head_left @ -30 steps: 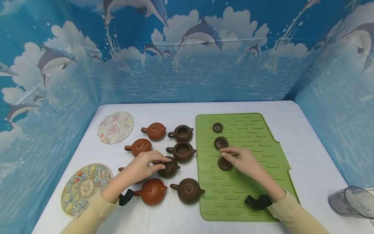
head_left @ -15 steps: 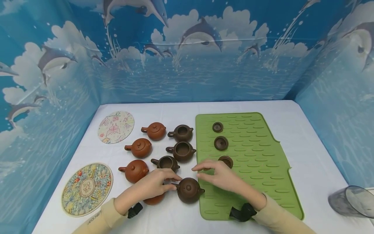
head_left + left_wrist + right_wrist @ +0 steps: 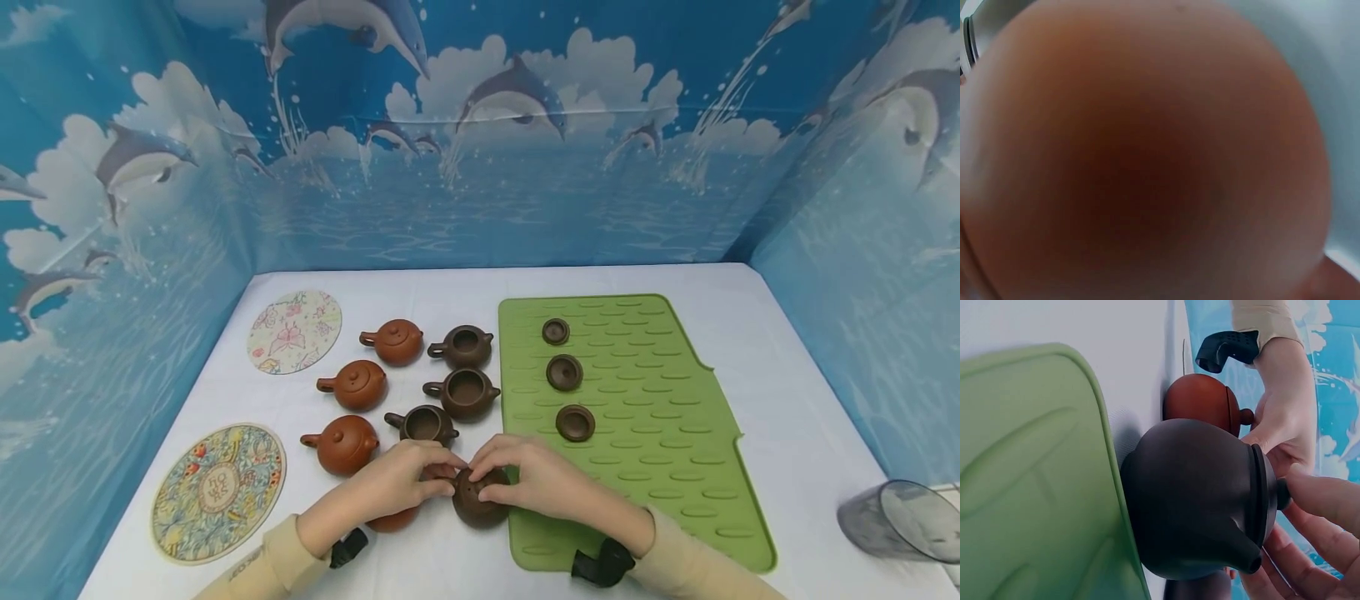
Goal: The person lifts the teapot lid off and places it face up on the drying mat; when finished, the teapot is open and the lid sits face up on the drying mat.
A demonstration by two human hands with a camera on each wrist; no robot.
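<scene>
A dark brown teapot [image 3: 474, 510] with its lid [image 3: 1266, 494] on stands at the near end of the dark row. My right hand [image 3: 534, 473] pinches the lid's knob [image 3: 1283, 494] between thumb and fingers. On the opposite side my left hand [image 3: 401, 482] holds the teapot at its handle, which the fingers mostly hide. A reddish-brown teapot [image 3: 393, 521] sits partly hidden below my left wrist; its blurred body fills the left wrist view. Three lidless dark teapots, including the closest one [image 3: 426, 425], stand beyond my hands. Three dark lids, the nearest one [image 3: 575, 422] among them, lie inside-up on the green mat.
The green mat [image 3: 637, 492] lies right of the teapots. Three more reddish-brown teapots, one [image 3: 347, 444] beside my left forearm, line the left. Two round patterned mats, a floral one [image 3: 180, 500] and a pink one [image 3: 296, 333], lie farther left. A clear cup [image 3: 870, 521] lies at the right.
My left hand went from a lidless dark teapot to the nearest, lidded one. My right hand came left from the lids on the mat to this teapot's knob.
</scene>
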